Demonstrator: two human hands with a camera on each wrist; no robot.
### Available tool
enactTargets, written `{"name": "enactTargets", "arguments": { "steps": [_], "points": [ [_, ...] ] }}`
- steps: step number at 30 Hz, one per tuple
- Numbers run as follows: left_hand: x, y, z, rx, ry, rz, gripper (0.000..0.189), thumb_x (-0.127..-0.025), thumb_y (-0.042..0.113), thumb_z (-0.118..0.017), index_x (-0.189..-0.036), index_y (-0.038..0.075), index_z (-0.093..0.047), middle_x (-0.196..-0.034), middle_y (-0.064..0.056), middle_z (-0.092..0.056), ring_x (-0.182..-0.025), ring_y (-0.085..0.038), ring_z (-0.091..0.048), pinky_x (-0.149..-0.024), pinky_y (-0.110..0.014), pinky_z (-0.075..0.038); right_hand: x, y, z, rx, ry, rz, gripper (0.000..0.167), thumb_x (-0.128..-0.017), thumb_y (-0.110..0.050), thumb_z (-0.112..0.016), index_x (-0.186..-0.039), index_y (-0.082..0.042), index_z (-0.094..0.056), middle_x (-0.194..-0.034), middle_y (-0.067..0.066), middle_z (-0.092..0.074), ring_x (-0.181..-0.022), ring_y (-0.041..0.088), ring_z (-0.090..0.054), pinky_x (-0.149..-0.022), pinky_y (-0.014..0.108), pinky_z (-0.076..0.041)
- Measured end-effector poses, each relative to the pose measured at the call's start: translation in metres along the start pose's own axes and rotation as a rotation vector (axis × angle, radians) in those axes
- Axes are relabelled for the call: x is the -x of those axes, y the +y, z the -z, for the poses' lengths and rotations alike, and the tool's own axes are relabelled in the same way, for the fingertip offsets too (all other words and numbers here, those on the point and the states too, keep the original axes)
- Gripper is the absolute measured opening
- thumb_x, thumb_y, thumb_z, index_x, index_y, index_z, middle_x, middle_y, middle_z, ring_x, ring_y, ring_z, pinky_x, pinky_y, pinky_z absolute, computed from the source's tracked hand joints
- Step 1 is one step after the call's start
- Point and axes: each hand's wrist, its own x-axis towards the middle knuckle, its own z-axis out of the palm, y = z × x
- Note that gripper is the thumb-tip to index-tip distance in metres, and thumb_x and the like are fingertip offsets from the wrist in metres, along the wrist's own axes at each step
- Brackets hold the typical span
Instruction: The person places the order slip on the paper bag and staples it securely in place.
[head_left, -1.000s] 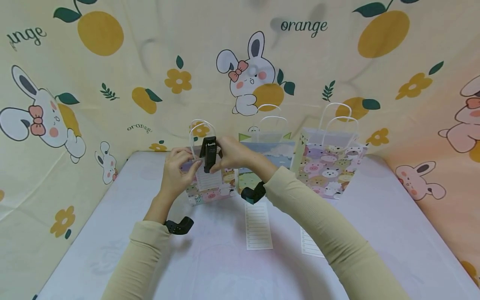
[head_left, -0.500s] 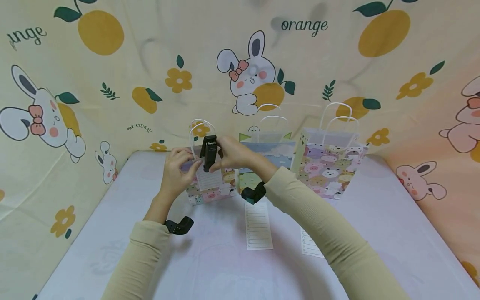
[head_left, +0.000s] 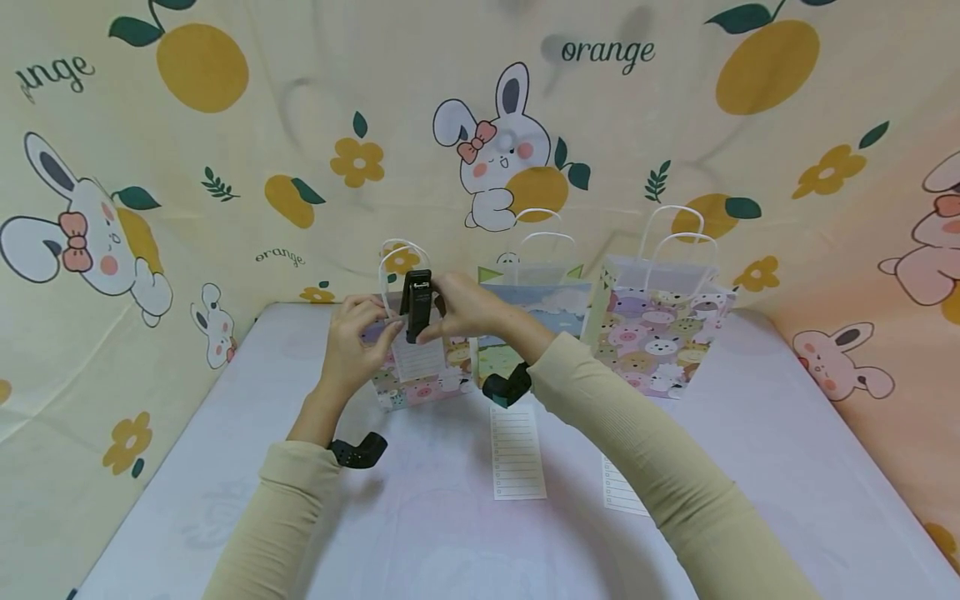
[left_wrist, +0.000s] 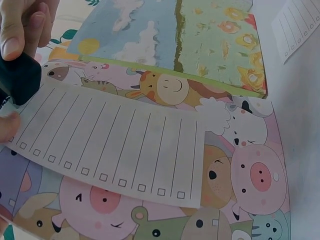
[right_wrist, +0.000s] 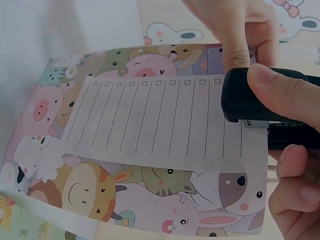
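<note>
Right wrist view, stapler [right_wrist: 237,97]: straddles rim of animal-print bag [right_wrist: 85,192], over paper slip [right_wrist: 150,120].
Right hand [head_left: 467,307]: grasping stapler.
Left hand [head_left: 362,337]: apparently pinching bag edge beside slip; fingertips partly hidden.

A lined sheet [left_wrist: 110,145] with a row of small boxes lies against a bag [left_wrist: 257,185] printed with cartoon animals. Fingers [left_wrist: 12,42] touch a black stapler [left_wrist: 22,77] at the sheet's left end. Beyond are a sky-and-flowers bag [left_wrist: 150,30] and another sheet [left_wrist: 300,30] on the white table [left_wrist: 302,150].
</note>
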Motion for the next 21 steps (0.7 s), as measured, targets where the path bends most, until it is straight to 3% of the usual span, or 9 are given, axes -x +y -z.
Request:
{"name": "enactTargets", "arguments": {
  "steps": [21],
  "points": [
    [-0.001, 0.002, 0.0013, -0.026, -0.016, 0.017, 0.013, -0.08, 0.0, -0.073, -0.079, -0.003, -0.06, -0.089, -0.018, -0.067, -0.102, -0.035, -0.055, -0.096, -0.056, -0.035, 0.0002, -0.004, -0.0007, 0.106, 0.032, -0.026, 0.047, -0.076, -0.021, -0.082, -0.112, -0.001, -0.059, -0.103, 0.011, -0.068, -0.08, 0.017, -0.054, -0.069, 0.025, -0.045]
  ]
}}
